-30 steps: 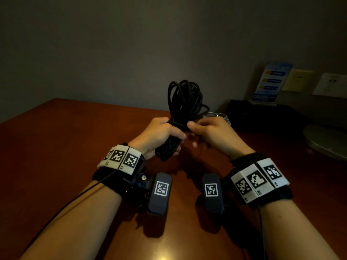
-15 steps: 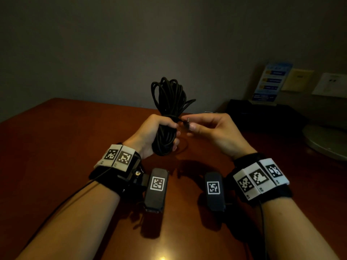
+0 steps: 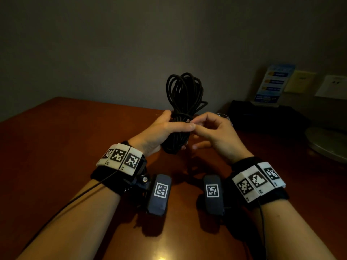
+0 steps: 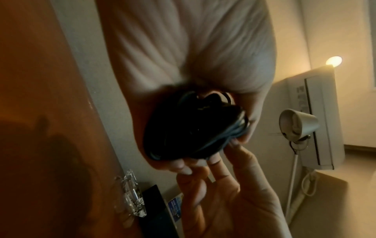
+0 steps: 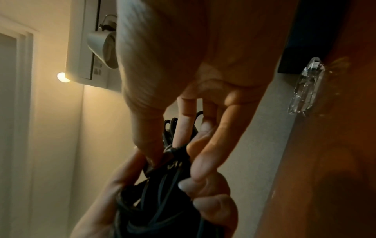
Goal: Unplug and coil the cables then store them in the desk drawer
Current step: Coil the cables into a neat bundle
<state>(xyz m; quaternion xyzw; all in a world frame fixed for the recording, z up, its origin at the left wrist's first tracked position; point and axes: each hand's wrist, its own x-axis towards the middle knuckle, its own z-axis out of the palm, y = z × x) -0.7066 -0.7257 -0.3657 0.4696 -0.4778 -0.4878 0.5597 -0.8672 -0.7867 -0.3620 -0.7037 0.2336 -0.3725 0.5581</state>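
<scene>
A coil of black cable stands upright above the wooden desk. My left hand grips it round the waist, thumb lying across the front. My right hand meets it from the right, its thumb and forefinger pinching the cable's end at the wrapped waist. In the left wrist view the coil fills the left palm, and the right hand's fingertips touch its lower side. Seen from the right wrist, the right fingers reach into the strands above the bundle.
A glass ashtray sits just behind my right hand. At the back right lie a black tray, a blue leaflet stand and a round grey base. A wall socket is on the right.
The coil has swung from leaning left to upright. The right hand has brought the cable's end in against the coil's waist, and the left thumb now lies across the front.
</scene>
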